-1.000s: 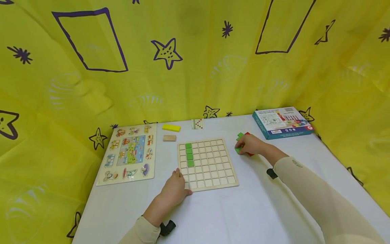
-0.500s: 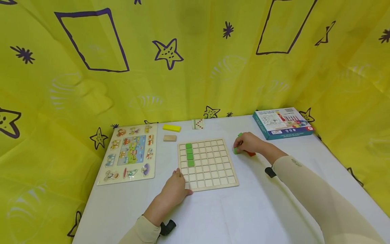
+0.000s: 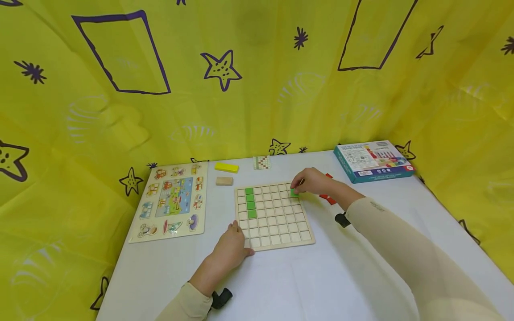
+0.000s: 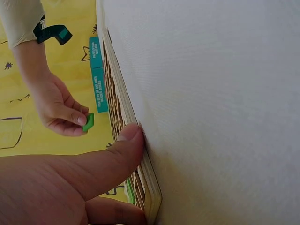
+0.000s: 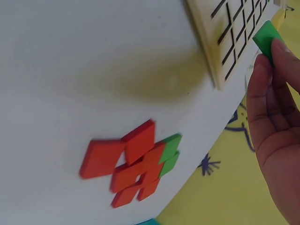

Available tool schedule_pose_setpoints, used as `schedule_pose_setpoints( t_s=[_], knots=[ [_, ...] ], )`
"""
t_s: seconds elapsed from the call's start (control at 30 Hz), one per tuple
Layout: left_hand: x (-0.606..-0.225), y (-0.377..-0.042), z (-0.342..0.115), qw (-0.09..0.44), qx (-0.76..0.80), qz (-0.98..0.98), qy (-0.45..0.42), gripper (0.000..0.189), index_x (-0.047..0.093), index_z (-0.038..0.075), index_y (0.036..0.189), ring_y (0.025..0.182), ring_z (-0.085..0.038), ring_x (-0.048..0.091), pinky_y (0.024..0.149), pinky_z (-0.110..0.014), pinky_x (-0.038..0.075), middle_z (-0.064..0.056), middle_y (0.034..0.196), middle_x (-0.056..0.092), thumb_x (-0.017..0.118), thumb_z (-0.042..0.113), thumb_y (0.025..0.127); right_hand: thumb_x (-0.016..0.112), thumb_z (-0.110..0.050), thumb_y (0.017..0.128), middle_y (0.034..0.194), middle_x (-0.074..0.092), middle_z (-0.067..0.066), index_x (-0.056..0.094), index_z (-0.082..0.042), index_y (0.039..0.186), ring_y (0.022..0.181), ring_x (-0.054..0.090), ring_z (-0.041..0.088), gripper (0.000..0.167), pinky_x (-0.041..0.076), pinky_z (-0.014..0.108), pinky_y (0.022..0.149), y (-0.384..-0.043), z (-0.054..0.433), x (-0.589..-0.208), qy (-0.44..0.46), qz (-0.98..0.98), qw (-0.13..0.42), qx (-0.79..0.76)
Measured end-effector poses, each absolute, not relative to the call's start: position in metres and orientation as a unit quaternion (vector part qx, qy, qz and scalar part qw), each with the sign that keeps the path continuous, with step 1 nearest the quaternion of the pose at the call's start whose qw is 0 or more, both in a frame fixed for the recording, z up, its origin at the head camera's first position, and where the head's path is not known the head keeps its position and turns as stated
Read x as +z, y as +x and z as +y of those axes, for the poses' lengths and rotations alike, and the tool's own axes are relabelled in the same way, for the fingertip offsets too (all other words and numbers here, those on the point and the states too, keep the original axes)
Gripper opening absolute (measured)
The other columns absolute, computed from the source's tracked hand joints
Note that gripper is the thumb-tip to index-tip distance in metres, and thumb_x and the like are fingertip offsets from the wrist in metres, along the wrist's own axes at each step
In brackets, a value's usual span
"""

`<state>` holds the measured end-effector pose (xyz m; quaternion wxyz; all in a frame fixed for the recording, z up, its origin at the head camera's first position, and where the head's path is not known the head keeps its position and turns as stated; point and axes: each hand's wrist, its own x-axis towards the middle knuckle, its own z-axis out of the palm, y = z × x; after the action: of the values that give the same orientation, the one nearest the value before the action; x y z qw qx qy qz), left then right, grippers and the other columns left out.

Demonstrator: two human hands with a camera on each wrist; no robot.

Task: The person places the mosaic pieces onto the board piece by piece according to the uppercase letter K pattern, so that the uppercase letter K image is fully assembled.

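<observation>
As fingers (image 5: 259, 84) pinch tile (image 5: 266, 38), red tiles (image 5: 127, 174), box (image 3: 373, 162) beyond

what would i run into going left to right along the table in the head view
Picture puzzle board → left hand → grid board → red tiles → teal-edged box.

You're in beige: L sleeve (image 3: 186, 304) ends behind your L fingers (image 3: 234, 226), R sleeve (image 3: 405, 245) behind R fingers (image 5: 259, 89), w/ small illegible print (image 3: 377, 206) at its finger-side end. L wrist gadget (image 3: 221, 298) & R wrist gadget (image 3: 342, 220) both blk, R w/ green patch (image 4: 63, 34).
</observation>
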<state>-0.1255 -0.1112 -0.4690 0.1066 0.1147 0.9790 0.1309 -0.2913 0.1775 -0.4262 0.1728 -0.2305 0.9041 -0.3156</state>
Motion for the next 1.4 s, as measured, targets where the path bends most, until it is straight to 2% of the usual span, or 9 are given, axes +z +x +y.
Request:
schedule_pose_setpoints(
  t_s=[0.3, 0.63, 0.87, 1.07, 1.4],
  knots=[
    [-0.47, -0.127, -0.11, 0.108, 0.13, 0.979, 0.115, 0.087, 0.046, -0.023, 0.135, 0.136, -0.046, 0.043, 0.105, -0.046, 0.045, -0.036, 0.147, 0.04, 0.083, 0.035, 0.083, 0.078, -0.006, 0.087, 0.086, 0.073, -0.001, 0.079, -0.006, 0.096, 0.082, 0.063, 0.014, 0.009, 0.052, 0.029, 0.075, -0.288, 0.144, -0.426, -0.269, 0.892, 0.175, -0.317],
    [-0.469, -0.128, -0.109, 0.113, 0.13, 0.979, 0.108, 0.086, 0.046, -0.023, 0.135, 0.137, -0.045, 0.043, 0.106, -0.046, 0.044, -0.036, 0.148, 0.04, 0.082, 0.036, 0.083, 0.076, -0.003, 0.088, 0.085, 0.072, -0.002, 0.078, -0.005, 0.096, 0.077, 0.062, 0.012, 0.009, 0.054, 0.025, 0.071, -0.282, 0.114, -0.429, -0.274, 0.877, 0.22, -0.328],
    [-0.468, -0.127, -0.109, 0.112, 0.129, 0.979, 0.113, 0.086, 0.046, -0.023, 0.135, 0.136, -0.045, 0.043, 0.106, -0.046, 0.045, -0.036, 0.148, 0.04, 0.082, 0.036, 0.084, 0.075, -0.002, 0.089, 0.084, 0.073, 0.0, 0.078, -0.003, 0.097, 0.074, 0.063, 0.012, 0.008, 0.057, 0.032, 0.073, -0.277, 0.097, -0.435, -0.284, 0.864, 0.238, -0.34],
    [-0.466, -0.126, -0.109, 0.117, 0.131, 0.979, 0.106, 0.086, 0.046, -0.022, 0.136, 0.136, -0.045, 0.044, 0.105, -0.046, 0.046, -0.035, 0.148, 0.04, 0.083, 0.035, 0.083, 0.077, -0.003, 0.088, 0.084, 0.072, -0.003, 0.079, -0.005, 0.096, 0.075, 0.062, 0.008, 0.008, 0.054, 0.024, 0.07, -0.273, 0.084, -0.438, -0.307, 0.861, 0.236, -0.329],
    [-0.467, -0.126, -0.111, 0.108, 0.129, 0.979, 0.115, 0.086, 0.048, -0.023, 0.134, 0.135, -0.045, 0.045, 0.103, -0.045, 0.047, -0.036, 0.146, 0.042, 0.083, 0.036, 0.083, 0.078, -0.002, 0.086, 0.081, 0.07, -0.003, 0.079, -0.006, 0.092, 0.073, 0.063, 0.009, 0.007, 0.055, 0.023, 0.067, -0.263, 0.062, -0.444, -0.328, 0.848, 0.252, -0.332]
  ],
)
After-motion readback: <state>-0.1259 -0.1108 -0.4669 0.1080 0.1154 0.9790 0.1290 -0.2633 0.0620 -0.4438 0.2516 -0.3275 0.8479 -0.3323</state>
